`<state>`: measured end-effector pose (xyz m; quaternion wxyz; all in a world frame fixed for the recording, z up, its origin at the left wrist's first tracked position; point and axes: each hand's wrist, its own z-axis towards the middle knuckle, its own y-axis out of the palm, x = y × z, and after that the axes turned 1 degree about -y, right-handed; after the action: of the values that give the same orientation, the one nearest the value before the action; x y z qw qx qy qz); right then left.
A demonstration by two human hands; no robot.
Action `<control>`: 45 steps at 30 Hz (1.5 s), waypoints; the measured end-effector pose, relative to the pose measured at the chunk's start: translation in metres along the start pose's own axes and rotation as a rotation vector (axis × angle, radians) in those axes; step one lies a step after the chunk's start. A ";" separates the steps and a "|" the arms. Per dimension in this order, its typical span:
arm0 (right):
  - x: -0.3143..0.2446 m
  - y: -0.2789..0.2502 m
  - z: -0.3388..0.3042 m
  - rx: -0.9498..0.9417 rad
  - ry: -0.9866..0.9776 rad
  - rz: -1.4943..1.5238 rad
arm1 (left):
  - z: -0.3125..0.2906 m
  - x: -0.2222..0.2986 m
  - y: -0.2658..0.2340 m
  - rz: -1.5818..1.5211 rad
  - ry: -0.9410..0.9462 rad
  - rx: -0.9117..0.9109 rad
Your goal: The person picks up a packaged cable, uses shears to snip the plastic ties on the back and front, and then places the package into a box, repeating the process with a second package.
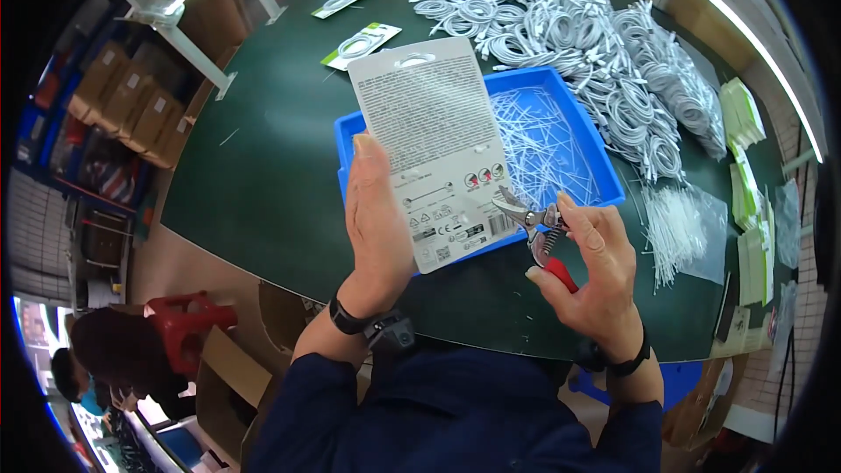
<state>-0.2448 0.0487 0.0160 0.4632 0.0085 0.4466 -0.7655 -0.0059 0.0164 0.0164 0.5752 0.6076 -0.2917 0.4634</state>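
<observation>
1. While the right hand (598, 267) wraps round red-handled snips (538, 219), the left hand (377, 219) clamps the packaging card (435, 144) over the blue tray (578, 123), fingers hidden
2. The step looks like trimming at the card's lower right edge; the next move calls for steadying it
3. White ties (545, 144) lie in the tray, coiled cables (569, 26) beyond

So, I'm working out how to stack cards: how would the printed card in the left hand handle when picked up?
The printed card is probably stiff: it looks flat with the left hand holding its left side. It's likely light, since that one hand supports it. Sheen near its top suggests it could be slightly slippery.
</observation>
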 end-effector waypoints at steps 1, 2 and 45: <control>-0.001 0.001 0.005 -0.011 -0.001 0.019 | -0.004 -0.001 0.001 -0.013 0.038 -0.002; -0.003 0.002 0.009 -0.012 -0.011 0.011 | -0.006 -0.001 0.002 -0.025 0.074 -0.008; -0.008 0.047 0.013 0.033 0.020 0.028 | -0.011 -0.032 0.026 -0.066 0.313 0.076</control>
<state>-0.2009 0.0374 -0.0043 0.4693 0.0300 0.4384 -0.7659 -0.0443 0.0167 -0.0021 0.6051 0.5587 -0.1604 0.5440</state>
